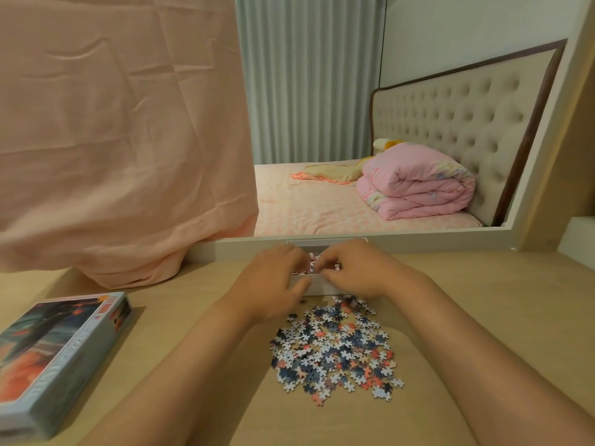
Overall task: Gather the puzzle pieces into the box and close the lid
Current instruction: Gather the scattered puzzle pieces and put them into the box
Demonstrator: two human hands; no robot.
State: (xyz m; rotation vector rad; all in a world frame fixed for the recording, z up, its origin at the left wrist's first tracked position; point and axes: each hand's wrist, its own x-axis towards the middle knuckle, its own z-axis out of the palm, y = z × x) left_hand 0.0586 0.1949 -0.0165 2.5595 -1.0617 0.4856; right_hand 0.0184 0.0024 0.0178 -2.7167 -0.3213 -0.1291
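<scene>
Both bare forearms reach forward and converge, the left hand and right hand lying palm-down side by side, fingertips nearly meeting, fingers curled downward, the left slightly blurred; whether either pinches anything cannot be told.
</scene>
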